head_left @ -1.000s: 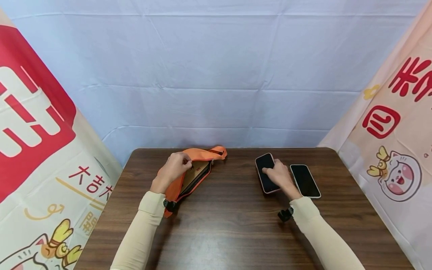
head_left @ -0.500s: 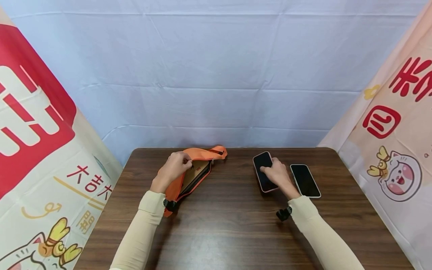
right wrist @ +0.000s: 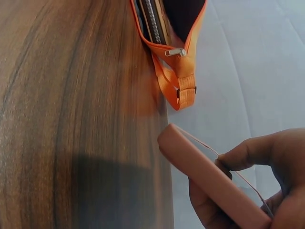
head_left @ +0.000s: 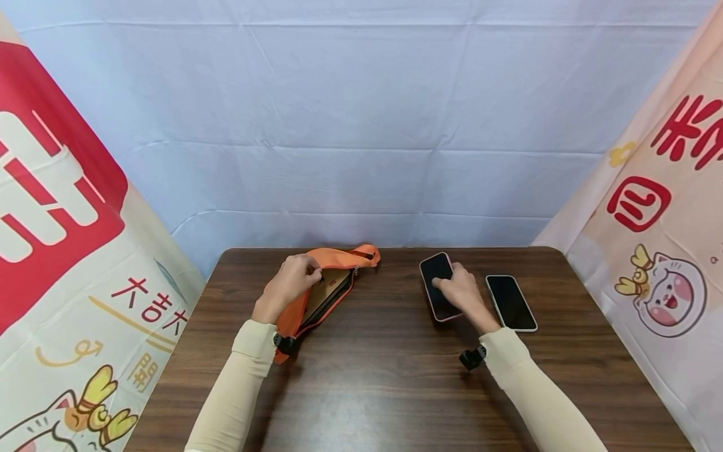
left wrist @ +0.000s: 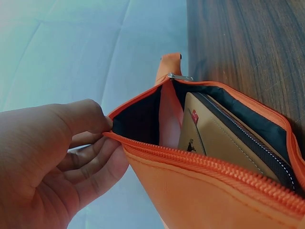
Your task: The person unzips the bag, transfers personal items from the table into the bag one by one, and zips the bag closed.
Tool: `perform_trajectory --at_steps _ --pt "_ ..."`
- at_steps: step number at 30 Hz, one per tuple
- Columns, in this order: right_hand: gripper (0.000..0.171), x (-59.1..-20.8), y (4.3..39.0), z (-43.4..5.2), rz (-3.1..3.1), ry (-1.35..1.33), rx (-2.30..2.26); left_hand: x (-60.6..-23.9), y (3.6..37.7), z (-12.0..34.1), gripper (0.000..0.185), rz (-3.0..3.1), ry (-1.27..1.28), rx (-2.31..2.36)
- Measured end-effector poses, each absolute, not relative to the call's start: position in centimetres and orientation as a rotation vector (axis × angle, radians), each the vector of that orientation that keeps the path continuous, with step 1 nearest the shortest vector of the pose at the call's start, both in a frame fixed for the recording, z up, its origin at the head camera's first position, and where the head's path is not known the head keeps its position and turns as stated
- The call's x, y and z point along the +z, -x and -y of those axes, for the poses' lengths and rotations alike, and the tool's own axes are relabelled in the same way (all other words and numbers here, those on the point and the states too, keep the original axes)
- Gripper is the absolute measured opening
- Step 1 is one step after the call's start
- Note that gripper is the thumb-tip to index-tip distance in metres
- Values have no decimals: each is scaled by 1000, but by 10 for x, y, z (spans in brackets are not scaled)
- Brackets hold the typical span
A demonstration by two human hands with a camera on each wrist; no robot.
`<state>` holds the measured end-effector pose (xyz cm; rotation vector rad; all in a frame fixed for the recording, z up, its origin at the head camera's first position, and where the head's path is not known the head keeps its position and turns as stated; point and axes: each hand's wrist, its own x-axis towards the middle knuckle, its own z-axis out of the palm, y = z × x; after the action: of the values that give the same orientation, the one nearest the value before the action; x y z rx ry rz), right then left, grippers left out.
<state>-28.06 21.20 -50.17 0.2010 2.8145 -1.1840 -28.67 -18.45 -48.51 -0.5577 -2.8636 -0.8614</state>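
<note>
My left hand (head_left: 294, 279) pinches the edge of an orange zippered bag (left wrist: 190, 186), pulling its mouth wide. Inside the bag sits a tan wallet (left wrist: 214, 129) with a dark zippered edge and a small red tag. The silver zipper pull (left wrist: 180, 77) is at the far end of the opening. On the right, my right hand (head_left: 463, 290) grips a phone (head_left: 437, 270) in a pink case, thumb on the dark screen and fingers underneath. In the right wrist view the phone's pink side is raised over the table, apart from the bag's strap (right wrist: 169, 88).
A second phone (head_left: 511, 302) with a pale edge lies face up to the right of my right hand. The brown wooden table (head_left: 361, 376) ends at a pale cloth backdrop (head_left: 361, 138). Printed cloths hang on both sides.
My right hand has moved slightly left with the pink-cased phone. The left hand, the bag and the second phone stay where they were.
</note>
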Motion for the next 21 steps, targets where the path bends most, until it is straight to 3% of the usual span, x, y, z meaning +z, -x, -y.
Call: perform_trajectory --at_steps 21 --pt "62 -499 280 -206 -2808 -170 -1220 -483 284 182 13 2850 546 -860"
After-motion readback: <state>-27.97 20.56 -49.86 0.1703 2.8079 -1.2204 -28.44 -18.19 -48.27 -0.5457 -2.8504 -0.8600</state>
